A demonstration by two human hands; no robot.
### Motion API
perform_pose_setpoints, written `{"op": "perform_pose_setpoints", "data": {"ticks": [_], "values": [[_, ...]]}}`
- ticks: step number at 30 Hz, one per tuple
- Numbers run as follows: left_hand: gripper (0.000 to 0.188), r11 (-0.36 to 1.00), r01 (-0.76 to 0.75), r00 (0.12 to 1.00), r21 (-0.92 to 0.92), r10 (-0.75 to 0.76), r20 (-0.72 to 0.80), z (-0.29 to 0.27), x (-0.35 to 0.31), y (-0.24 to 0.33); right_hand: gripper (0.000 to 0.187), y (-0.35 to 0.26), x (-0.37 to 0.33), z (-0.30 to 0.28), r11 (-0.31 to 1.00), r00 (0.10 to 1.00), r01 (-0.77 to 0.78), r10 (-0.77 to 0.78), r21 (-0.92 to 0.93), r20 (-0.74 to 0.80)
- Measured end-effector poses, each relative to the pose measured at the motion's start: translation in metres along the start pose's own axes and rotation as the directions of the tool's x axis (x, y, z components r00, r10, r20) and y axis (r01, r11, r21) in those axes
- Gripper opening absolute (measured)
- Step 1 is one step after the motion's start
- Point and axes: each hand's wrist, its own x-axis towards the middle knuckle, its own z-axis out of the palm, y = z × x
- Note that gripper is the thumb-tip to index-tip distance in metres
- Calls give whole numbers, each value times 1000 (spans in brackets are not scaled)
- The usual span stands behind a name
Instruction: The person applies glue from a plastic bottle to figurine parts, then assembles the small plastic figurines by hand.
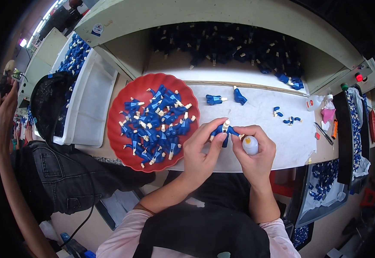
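Note:
Both hands hold a small blue toy figure (229, 130) with a cream-coloured peg on top, its arms spread sideways, above the white sheet. My left hand (201, 154) pinches its left side. My right hand (255, 155) grips the other side and also keeps a small white squeeze bottle (250, 147) with a yellowish tip in its palm. Farther back on the sheet lie a blue figure body (214, 100) and a blue part (239, 96). Small blue arm pieces (291, 121) rest to the right. Left of my hands stands a red scalloped bowl (117, 112) piled with blue figures.
A dark heap of blue figures (226, 43) fills the shelf opening behind the sheet. On the right are a pen (323, 132), a white bottle (313, 103) and bins of blue parts (325, 178). At left are a clear tub (86, 103) and another person in dark jeans (62, 178).

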Motion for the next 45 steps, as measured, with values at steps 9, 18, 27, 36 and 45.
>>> {"op": "perform_pose_setpoints", "data": {"ticks": [9,18,27,36,45], "values": [[21,984,-126,991,126,131,-31,10,-3,-7,14,6,-7,1,995,996,-74,76,61,-36],[21,993,-83,997,90,83,4,13,-5,-11,13,9,-11,3,991,992,-96,102,89,-70],[28,987,85,995,-137,-77,58,19,-3,-25,13,21,-15,3,942,951,-259,287,212,-114],[36,996,17,994,89,-27,103,15,-4,-25,13,26,-16,0,977,972,-204,209,58,-111],[32,992,-14,992,129,-3,127,17,-4,-30,11,30,-19,0,962,958,-253,263,101,-110]]}}
